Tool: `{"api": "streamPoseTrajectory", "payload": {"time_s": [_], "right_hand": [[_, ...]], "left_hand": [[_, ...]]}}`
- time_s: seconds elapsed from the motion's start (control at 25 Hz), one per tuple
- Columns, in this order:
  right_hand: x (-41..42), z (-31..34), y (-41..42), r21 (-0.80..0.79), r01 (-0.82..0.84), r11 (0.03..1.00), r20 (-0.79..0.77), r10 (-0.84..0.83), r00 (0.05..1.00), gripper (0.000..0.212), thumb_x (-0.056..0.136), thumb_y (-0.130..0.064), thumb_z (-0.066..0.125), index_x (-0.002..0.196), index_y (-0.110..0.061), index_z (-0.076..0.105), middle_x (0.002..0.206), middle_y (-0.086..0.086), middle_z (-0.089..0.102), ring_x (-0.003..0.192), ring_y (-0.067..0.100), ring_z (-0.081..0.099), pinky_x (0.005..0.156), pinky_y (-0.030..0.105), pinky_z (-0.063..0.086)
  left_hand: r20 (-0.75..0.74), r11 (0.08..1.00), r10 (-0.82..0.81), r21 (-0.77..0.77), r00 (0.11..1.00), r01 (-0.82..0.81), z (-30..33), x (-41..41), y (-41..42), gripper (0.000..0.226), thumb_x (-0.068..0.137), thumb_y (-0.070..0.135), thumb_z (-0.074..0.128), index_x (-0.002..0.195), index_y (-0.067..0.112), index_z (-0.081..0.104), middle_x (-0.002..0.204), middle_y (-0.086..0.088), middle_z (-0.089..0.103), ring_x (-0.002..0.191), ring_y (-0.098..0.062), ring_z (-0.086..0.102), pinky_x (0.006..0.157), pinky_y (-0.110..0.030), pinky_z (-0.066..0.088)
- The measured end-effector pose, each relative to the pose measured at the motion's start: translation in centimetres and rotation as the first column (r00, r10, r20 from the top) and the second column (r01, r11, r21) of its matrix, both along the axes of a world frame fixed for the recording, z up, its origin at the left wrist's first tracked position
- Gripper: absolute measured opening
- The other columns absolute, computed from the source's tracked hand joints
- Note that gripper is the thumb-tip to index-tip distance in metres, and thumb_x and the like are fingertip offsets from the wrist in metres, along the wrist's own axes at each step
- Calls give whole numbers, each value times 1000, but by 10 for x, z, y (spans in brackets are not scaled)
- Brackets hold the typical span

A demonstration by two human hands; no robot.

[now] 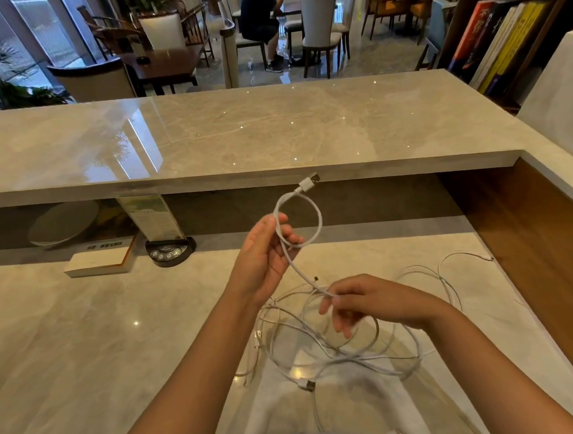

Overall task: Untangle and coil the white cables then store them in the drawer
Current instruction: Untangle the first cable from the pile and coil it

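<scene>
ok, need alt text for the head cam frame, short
Over a marble desk, a person's left hand holds up one loop of white cable, USB plug on top, while the right hand pinches the same cable lower down. A tangle of white cables lies on the desk below; a book sits at left.

Little can be read here. The book [98,260] lying on the surface [85,327] carries dark characters along its top edge, too blurred to make out. The red book spine [474,27] on the shelf at upper right shows large Chinese characters, the top one looking like "不"; the rest cannot be told. The leaflet [152,217] in its stand has print too small to read.
</scene>
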State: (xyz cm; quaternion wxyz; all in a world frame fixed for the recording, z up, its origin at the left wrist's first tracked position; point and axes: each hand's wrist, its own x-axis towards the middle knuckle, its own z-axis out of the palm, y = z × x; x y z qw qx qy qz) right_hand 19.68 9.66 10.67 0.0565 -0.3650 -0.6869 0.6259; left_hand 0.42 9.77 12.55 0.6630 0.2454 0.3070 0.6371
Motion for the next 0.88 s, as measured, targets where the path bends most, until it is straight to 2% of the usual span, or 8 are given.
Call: {"api": "streamPoseTrajectory", "payload": {"time_s": [0.08,0.24,0.28,0.4,0.52,0.68,0.76,0.88], "right_hand": [[16,-1,5,-3,27,1000,22,-27,999,20,96,-9,44,93,-8,64,65,0,59,60,12,56,67,28,48],[52,11,25,-178,191,965,-212,-227,950,15,89,-2,50,89,-5,64,62,3,55,62,16,58,67,29,52],[55,13,29,-168,220,961,-203,-252,946,14,88,-3,52,87,-5,65,64,5,56,63,18,59,68,30,53],[51,14,43,-8,384,923,-12,-384,923,14,89,-13,56,79,-7,66,62,5,55,55,14,56,58,24,51],[43,32,62,93,565,820,22,-569,822,22,88,-22,60,72,-8,62,56,2,47,41,8,41,43,19,39],[21,66,79,314,536,784,109,-590,800,27,87,-25,63,64,-10,61,52,1,48,39,8,39,40,18,36],[4,79,79,317,550,773,76,-598,798,25,89,-22,59,69,-9,63,55,2,48,42,9,40,42,19,37],[-20,94,64,119,584,803,-87,-578,811,24,94,-11,45,93,-6,68,63,3,53,49,10,47,45,18,45]], "left_hand": [[8,997,79,10,997,-79,4,-15,6,25,99,15,33,87,9,55,56,1,62,52,-8,61,59,-21,55],[25,982,185,34,982,-186,13,-37,15,24,99,15,36,86,10,56,58,2,65,54,-6,63,62,-21,56],[31,982,184,46,982,-186,15,-37,16,24,99,15,35,86,11,56,58,3,64,55,-5,62,62,-21,55],[-12,989,129,68,992,-128,19,-32,16,25,99,15,35,86,10,55,59,2,63,55,-6,62,60,-19,54],[-208,997,-25,65,978,39,16,-25,8,25,98,15,35,85,9,55,59,1,62,53,-8,59,52,-17,52],[-393,987,-158,-27,906,161,6,-16,0,24,97,14,38,84,9,58,59,0,61,51,-7,56,52,-16,51],[-422,987,-162,-50,892,155,2,-12,-3,23,97,14,39,85,8,59,60,0,62,52,-8,56,53,-16,51],[-439,995,-91,-76,894,64,-5,-8,-5,22,96,13,42,87,8,61,63,0,65,55,-8,58,54,-17,52]]}}
